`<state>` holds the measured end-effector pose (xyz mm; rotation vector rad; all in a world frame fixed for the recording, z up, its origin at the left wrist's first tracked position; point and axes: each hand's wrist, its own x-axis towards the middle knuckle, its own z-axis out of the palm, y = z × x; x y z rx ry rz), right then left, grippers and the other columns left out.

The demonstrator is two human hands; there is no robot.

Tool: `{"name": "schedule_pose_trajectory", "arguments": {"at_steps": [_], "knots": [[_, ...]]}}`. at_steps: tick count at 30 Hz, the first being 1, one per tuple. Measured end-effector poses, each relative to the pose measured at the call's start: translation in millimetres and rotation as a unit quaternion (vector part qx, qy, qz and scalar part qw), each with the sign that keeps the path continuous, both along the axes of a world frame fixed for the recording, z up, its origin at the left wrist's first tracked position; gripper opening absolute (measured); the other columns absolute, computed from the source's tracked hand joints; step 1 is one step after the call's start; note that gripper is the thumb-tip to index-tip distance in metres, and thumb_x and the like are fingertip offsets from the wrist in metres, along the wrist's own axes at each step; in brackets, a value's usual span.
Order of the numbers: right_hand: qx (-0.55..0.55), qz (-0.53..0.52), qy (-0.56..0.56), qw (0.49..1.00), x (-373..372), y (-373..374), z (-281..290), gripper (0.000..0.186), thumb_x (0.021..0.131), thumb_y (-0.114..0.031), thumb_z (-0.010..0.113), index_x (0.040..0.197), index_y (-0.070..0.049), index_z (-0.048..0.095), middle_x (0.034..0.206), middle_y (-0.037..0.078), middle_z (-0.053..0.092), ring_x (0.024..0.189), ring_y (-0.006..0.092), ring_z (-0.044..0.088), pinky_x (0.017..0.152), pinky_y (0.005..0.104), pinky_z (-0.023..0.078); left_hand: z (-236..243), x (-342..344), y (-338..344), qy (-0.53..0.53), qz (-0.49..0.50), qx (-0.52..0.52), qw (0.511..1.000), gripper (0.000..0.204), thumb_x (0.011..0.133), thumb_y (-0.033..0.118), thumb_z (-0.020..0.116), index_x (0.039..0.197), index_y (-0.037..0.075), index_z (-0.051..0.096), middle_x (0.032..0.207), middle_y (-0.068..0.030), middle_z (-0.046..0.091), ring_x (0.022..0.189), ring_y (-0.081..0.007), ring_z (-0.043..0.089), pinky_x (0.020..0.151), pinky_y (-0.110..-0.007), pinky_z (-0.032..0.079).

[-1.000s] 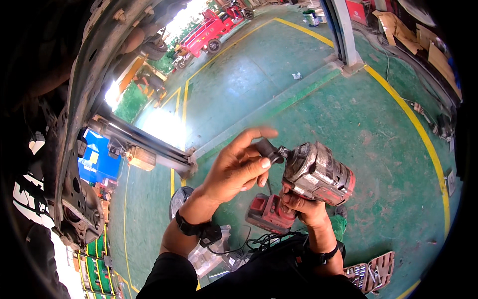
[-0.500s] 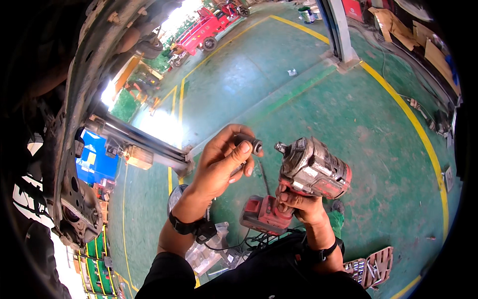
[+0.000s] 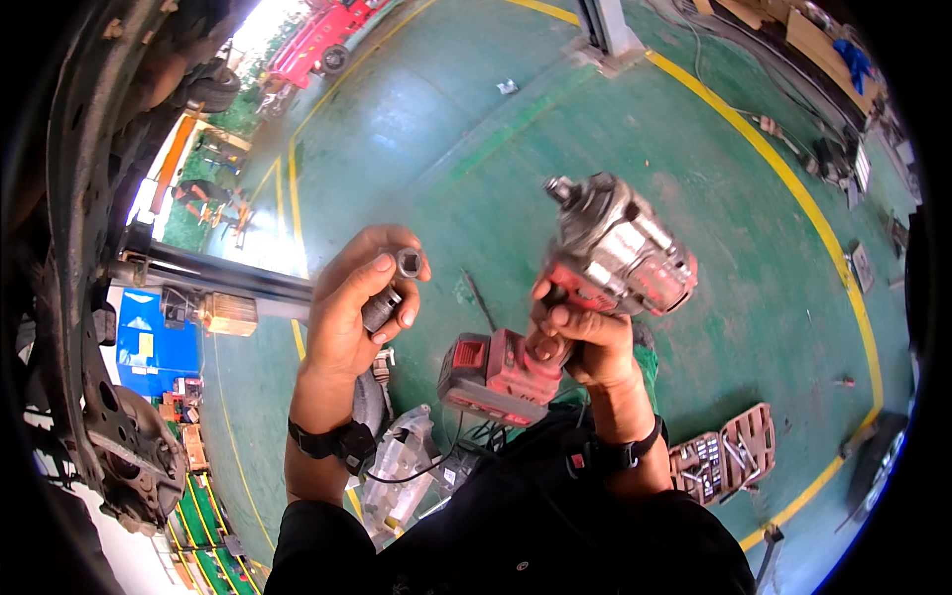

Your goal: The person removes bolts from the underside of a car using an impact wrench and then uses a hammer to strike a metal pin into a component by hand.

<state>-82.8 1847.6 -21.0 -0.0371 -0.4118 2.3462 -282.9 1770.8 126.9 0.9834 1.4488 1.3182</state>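
Observation:
My left hand (image 3: 347, 307) is closed around two dark metal impact sockets. One socket (image 3: 408, 263) shows its square drive hole between thumb and index finger; a second socket (image 3: 381, 309) lies lower, against the curled fingers. My right hand (image 3: 585, 342) grips the handle of a cordless impact wrench (image 3: 620, 248), worn silver at the head, with a red and black battery (image 3: 493, 387) at its base. The wrench's bare square drive (image 3: 561, 189) points up and left, apart from the sockets. Both my wrists wear black straps.
An open socket set case (image 3: 722, 456) lies on the green floor at lower right. Clear plastic packaging (image 3: 399, 476) and cables are near my body. Vehicle undercarriage parts (image 3: 119, 426) hang at left beside a lift arm (image 3: 228, 273). Another person (image 3: 203, 193) is far left.
My left hand has moved left and the sockets have turned, so both now show. The impact wrench has risen and is farther from the sockets. The view has shifted rightward.

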Motion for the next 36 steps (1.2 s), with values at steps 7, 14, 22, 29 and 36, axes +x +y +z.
{"name": "schedule_pose_trajectory", "arguments": {"at_steps": [7, 14, 22, 29, 36], "knots": [[0.068, -0.121, -0.010, 0.990, 58.6, -21.7, -24.0, 0.030, 0.077, -0.015, 0.070, 0.098, 0.001, 0.057, 0.064, 0.005, 0.051, 0.048, 0.0152, 0.048, 0.050, 0.0308, 0.040, -76.7, 5.7, -10.4, -0.029, -0.100, -0.175, 0.979, 0.032, 0.098, 0.036, 0.056, 0.090, 0.006, 0.051, 0.086, -0.0056, 0.052, 0.055, -0.0119, 0.055, 0.038, -0.019, 0.028], [0.174, -0.271, -0.233, 0.918, 147.3, -65.2, -52.7, 0.029, 0.079, -0.016, 0.074, 0.097, 0.002, 0.059, 0.070, 0.005, 0.054, 0.056, 0.0143, 0.050, 0.054, 0.0301, 0.042, -134.5, 90.5, 6.2, 0.064, -0.319, -0.338, 0.883, 0.046, 0.099, 0.051, 0.053, 0.101, 0.006, 0.061, 0.075, 0.0042, 0.050, 0.056, -0.0030, 0.047, 0.044, -0.019, 0.028], [0.173, -0.392, -0.388, 0.816, 232.9, -150.1, -62.1, 0.030, 0.077, -0.014, 0.079, 0.102, -0.002, 0.066, 0.087, 0.005, 0.064, 0.075, 0.0141, 0.059, 0.068, 0.0315, 0.049, -186.0, 178.9, 1.8, 0.041, -0.392, -0.453, 0.799, 0.031, 0.092, 0.024, 0.055, 0.108, -0.001, 0.063, 0.077, -0.0084, 0.066, 0.054, -0.0097, 0.056, 0.041, -0.020, 0.032], [0.115, -0.483, -0.430, 0.754, 298.3, -214.7, -61.4, 0.034, 0.077, -0.012, 0.081, 0.108, -0.006, 0.069, 0.100, 0.005, 0.070, 0.089, 0.0148, 0.064, 0.078, 0.0327, 0.053, -204.4, 260.1, -16.1, 0.076, -0.495, -0.510, 0.699, 0.033, 0.091, 0.032, 0.053, 0.104, 0.004, 0.064, 0.077, -0.0099, 0.067, 0.054, -0.0133, 0.058, 0.040, -0.022, 0.035], [-0.021, -0.561, -0.428, 0.708, 347.2, -271.3, -74.9, 0.046, 0.079, -0.013, 0.078, 0.121, -0.008, 0.061, 0.114, 0.007, 0.064, 0.102, 0.0202, 0.061, 0.091, 0.0351, 0.049, -208.1, 370.9, -21.1, 0.126, -0.622, -0.479, 0.606, 0.051, 0.094, 0.052, 0.049, 0.096, 0.004, 0.069, 0.063, -0.0061, 0.062, 0.046, -0.0098, 0.051, 0.039, -0.022, 0.032]]}}
